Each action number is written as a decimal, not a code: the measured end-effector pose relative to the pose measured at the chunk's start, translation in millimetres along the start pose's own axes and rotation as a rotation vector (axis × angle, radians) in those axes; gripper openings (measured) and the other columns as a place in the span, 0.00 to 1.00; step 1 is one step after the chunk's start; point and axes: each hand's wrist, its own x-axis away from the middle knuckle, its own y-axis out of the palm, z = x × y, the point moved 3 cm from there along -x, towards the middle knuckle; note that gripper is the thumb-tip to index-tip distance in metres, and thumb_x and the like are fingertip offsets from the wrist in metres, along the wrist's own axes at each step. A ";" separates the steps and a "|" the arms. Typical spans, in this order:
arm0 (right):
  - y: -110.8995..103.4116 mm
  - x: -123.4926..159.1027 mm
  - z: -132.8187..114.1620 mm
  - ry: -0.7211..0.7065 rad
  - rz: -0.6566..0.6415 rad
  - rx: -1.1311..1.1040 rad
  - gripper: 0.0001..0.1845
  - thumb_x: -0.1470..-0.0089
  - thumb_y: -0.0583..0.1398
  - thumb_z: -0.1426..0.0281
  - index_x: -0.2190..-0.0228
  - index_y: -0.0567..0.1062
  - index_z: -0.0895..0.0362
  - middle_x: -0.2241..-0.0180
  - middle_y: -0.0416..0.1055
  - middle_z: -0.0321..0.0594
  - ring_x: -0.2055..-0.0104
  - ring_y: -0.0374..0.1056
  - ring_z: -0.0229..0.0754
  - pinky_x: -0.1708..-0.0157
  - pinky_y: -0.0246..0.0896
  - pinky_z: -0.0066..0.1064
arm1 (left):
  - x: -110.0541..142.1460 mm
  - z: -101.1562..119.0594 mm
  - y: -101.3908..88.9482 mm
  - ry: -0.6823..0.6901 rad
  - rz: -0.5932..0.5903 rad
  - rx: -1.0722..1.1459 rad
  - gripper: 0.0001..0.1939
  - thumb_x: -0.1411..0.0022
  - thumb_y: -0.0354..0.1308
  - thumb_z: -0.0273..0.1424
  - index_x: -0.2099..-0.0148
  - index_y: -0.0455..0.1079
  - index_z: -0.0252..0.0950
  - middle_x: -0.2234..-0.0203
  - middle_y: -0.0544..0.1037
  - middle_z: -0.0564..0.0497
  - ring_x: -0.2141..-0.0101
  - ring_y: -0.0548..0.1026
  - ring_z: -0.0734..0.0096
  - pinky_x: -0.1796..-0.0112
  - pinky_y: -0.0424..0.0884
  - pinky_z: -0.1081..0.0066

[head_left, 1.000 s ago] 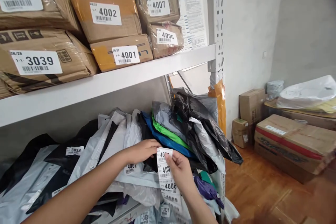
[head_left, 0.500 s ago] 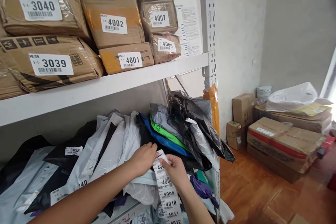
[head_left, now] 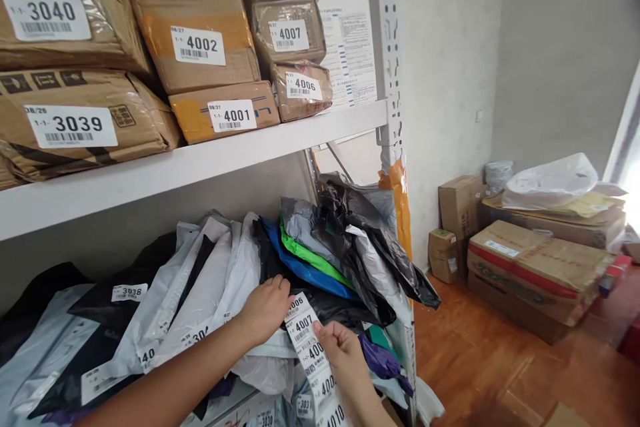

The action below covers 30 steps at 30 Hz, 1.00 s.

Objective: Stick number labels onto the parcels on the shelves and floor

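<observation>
A white strip of numbered barcode labels [head_left: 303, 329] hangs between my hands, its upper end showing 4006 and 4007. My right hand [head_left: 343, 353] pinches the strip's right edge between thumb and fingers beside the 4007 label. Right beside the strip's top end, my left hand [head_left: 267, 307] has its fingers curled in front of a black plastic mailer bag [head_left: 320, 305]. Whether those fingers grip the strip's edge or the bag is hidden. Blue [head_left: 305, 270] and bright green mailer bags [head_left: 300, 247] lean just behind, among grey and white ones.
Above, a white shelf beam [head_left: 240, 163] carries labelled cardboard boxes [head_left: 210, 63]. A perforated upright post [head_left: 393, 67] with orange tape [head_left: 399, 197] stands to the right. Further right, cartons [head_left: 535, 273] are stacked on the brown floor [head_left: 450, 367].
My right hand has shifted slightly right and down, uncovering the 4007 label. The strip tilts more. The view has turned a little to the right.
</observation>
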 end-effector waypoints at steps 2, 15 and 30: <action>-10.0 3.7 3.1 -0.006 0.055 -0.085 0.34 0.71 0.69 0.47 0.88 0.54 0.54 0.87 0.48 0.25 0.82 0.41 0.29 0.81 0.39 0.25 | -1.9 -3.3 -8.5 -0.057 0.077 0.059 0.14 0.36 0.48 0.30 0.52 0.66 0.25 0.57 0.72 0.35 0.56 0.73 0.54 0.55 0.70 0.58; 11.9 -55.7 -57.7 -0.172 -0.035 -0.002 0.27 0.75 0.72 0.56 0.71 0.76 0.58 0.82 0.72 0.35 0.81 0.64 0.39 0.77 0.57 0.31 | -44.7 -21.9 -38.8 0.204 -0.197 0.693 0.19 0.37 0.40 0.35 0.60 0.71 0.35 0.69 0.78 0.51 0.65 0.76 0.70 0.63 0.69 0.72; 5.1 -61.1 -44.2 0.083 -0.096 -0.019 0.25 0.78 0.74 0.69 0.71 0.75 0.59 0.79 0.75 0.36 0.79 0.70 0.41 0.75 0.63 0.31 | -43.3 1.4 -23.7 -0.058 -0.069 0.168 0.16 0.34 0.40 0.34 0.53 0.64 0.31 0.56 0.75 0.38 0.57 0.75 0.56 0.61 0.67 0.64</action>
